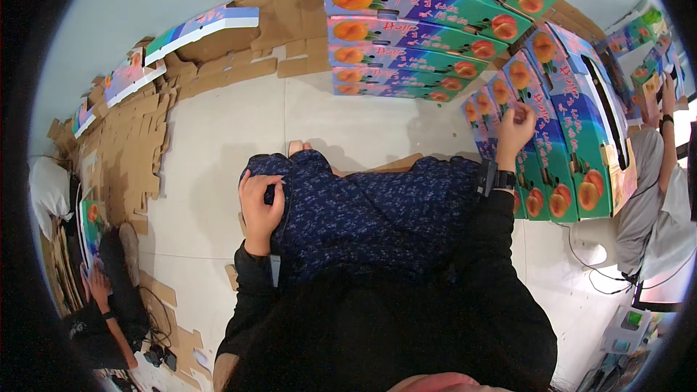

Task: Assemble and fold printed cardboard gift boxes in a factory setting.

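Note:
My left hand (261,207) rests on the dark blue patterned cloth (377,207) over my lap, fingers stretched and thumb apart, holding nothing. Raised at the right, my right hand (516,131) has its fingers curled in, and no object shows in it. Behind that hand stands a leaning row of fruit boxes (570,112), blue, pink and green with peach pictures. I cannot tell whether the hand touches them. Ahead of me rises a stack of matching fruit boxes (414,36), lying flat on one another.
Brown cardboard sheets (131,149) lie along the left and against the wall. Flat printed box pieces (200,33) rest on them. At far left, another person's hands (98,287) are at a printed box. A person in grey (646,189) handles a box at far right, near cables (599,276).

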Motion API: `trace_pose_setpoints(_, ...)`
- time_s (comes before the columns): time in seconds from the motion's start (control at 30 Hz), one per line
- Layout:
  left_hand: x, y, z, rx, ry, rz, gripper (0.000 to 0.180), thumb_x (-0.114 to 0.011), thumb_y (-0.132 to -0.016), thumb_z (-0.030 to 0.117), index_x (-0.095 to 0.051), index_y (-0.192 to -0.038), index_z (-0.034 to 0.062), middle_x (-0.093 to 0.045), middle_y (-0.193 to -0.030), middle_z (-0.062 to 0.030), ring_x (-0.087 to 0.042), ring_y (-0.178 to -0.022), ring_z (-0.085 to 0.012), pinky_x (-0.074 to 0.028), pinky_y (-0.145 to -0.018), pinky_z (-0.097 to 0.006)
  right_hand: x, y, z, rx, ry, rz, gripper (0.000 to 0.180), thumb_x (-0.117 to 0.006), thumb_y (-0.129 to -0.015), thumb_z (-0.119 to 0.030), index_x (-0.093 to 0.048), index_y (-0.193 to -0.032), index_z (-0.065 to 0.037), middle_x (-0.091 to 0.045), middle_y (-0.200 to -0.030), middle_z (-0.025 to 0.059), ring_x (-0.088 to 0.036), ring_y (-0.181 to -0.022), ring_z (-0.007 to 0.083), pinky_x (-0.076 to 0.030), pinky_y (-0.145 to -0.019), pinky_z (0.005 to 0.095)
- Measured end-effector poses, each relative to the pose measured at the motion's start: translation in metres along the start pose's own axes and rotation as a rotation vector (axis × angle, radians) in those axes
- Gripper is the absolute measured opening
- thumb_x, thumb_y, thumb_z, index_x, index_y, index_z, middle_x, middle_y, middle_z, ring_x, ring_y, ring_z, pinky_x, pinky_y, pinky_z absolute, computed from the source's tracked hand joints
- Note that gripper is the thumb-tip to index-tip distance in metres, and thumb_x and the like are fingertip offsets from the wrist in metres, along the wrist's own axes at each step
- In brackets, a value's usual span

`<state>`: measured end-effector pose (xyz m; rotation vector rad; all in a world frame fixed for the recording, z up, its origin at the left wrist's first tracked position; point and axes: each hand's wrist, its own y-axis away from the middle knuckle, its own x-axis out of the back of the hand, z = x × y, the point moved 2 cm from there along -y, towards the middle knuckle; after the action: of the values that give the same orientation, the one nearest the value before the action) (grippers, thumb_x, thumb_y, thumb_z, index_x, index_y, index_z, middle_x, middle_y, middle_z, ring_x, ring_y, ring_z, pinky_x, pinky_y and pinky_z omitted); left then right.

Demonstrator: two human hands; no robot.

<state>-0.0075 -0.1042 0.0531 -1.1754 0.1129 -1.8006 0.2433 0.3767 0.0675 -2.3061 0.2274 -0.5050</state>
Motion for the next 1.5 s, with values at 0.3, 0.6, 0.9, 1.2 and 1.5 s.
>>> trace_pose_setpoints(0.3, -0.002, -0.002, -0.003, 0.005, 0.012, 0.004, 0.012, -0.066, -0.077, 0.006, -0.068, -0.088, 0.0112, -0.066, -0.085, -0.0038, -0.063, -0.089, -0.0231, -0.036, -0.105, -0.045, 0.022, -0.002, 0.040, -0.289, -0.356, -0.001, 0.008, -0.057, -0.088, -0.007, -0.060, -0.085, -0.001, -0.050, -0.072, -0.0017, -0.042, -0.064, 0.0085, -0.035, -0.059, 0.0258)
trace_pose_setpoints(0.6, 0.002, 0.004, -0.003, 0.006, 0.022, 0.035, 0.010, -0.064, -0.078, 0.008, -0.067, -0.087, 0.0095, -0.067, -0.083, -0.0032, -0.063, -0.087, -0.0238, -0.036, -0.104, -0.045, 0.031, -0.005, 0.046, -0.290, -0.579, 0.003, 0.016, -0.053, -0.090, -0.010, -0.060, -0.075, -0.006, -0.048, -0.066, -0.0014, -0.039, -0.057, 0.0095, -0.029, -0.053, 0.0273)
trace_pose_setpoints(0.9, 0.004, 0.007, -0.002, 0.021, 0.060, 0.043, 0.007, -0.064, -0.080, 0.009, -0.068, -0.085, 0.0091, -0.068, -0.085, -0.0029, -0.064, -0.088, -0.0230, -0.036, -0.105, -0.046, 0.044, -0.005, 0.041, -0.372, -0.693, -0.215, 0.022, -0.049, -0.094, -0.016, -0.057, -0.075, -0.006, -0.042, -0.063, -0.0021, -0.037, -0.058, 0.0099, -0.029, -0.055, 0.0271)
trace_pose_setpoints(1.2, 0.003, 0.006, -0.002, -0.003, 0.044, 0.053, 0.008, -0.064, -0.080, 0.008, -0.067, -0.087, 0.0084, -0.067, -0.084, -0.0047, -0.064, -0.088, -0.0248, -0.037, -0.104, -0.046, 0.129, 0.025, 0.011, -0.240, -0.048, -0.544, 0.032, -0.065, -0.091, -0.026, -0.060, -0.072, -0.001, -0.051, -0.055, 0.0021, -0.040, -0.049, 0.0121, -0.032, -0.049, 0.0272)
trace_pose_setpoints(1.5, 0.004, 0.007, 0.003, -0.042, 0.030, 0.056, 0.008, -0.064, -0.080, 0.007, -0.066, -0.087, 0.0081, -0.066, -0.085, -0.0049, -0.063, -0.088, -0.0247, -0.037, -0.103, -0.045, 0.181, 0.047, -0.004, -0.128, 0.424, -0.069, 0.031, -0.065, -0.084, -0.024, -0.056, -0.067, 0.000, -0.056, -0.059, 0.0103, -0.054, -0.053, 0.0226, -0.044, -0.055, 0.0379)
